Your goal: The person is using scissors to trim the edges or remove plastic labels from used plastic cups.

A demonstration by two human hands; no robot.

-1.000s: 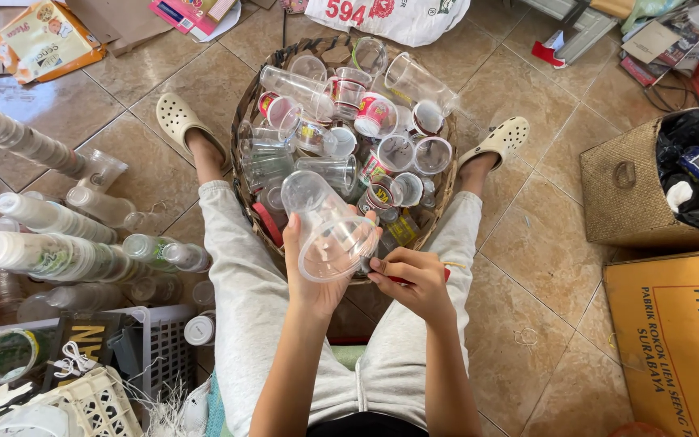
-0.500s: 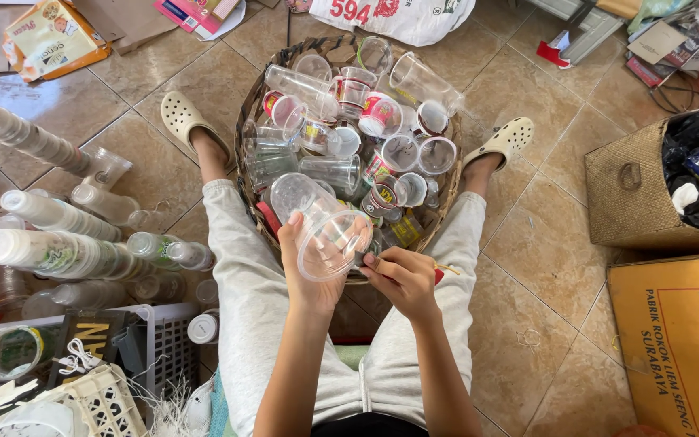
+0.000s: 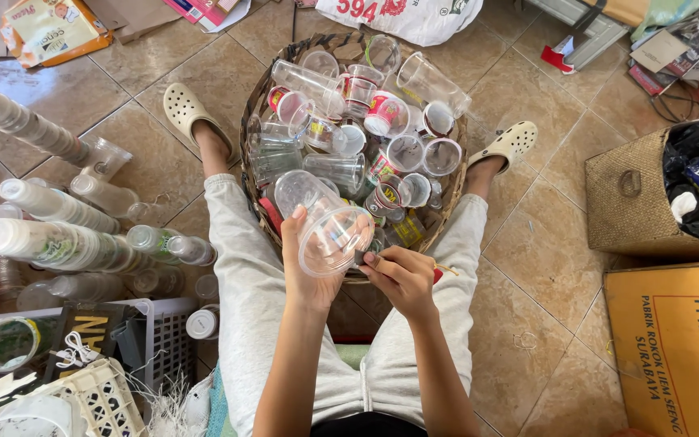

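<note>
I sit on the tiled floor with a round wicker basket (image 3: 256, 174) between my legs, full of several clear plastic cups (image 3: 335, 170). My left hand (image 3: 305, 263) holds two clear plastic cups (image 3: 325, 222) lying on their sides, mouths toward me, just above the basket's near rim. My right hand (image 3: 402, 275) is closed beside the cup's rim, fingers pinched on something small with a red bit (image 3: 437, 275) showing at the palm; what it is cannot be told.
Stacked clear cups (image 3: 50, 243) lie in rows on the floor to my left. White plastic crates (image 3: 91, 388) stand at the lower left. A woven box (image 3: 633, 202) with dark bags and a cardboard carton (image 3: 673, 348) are on the right. A white sack (image 3: 414, 16) lies beyond the basket.
Both hands stay over the basket's near rim; the left hand has tilted the cups slightly, and the right hand has shifted a little against the cup's rim.
</note>
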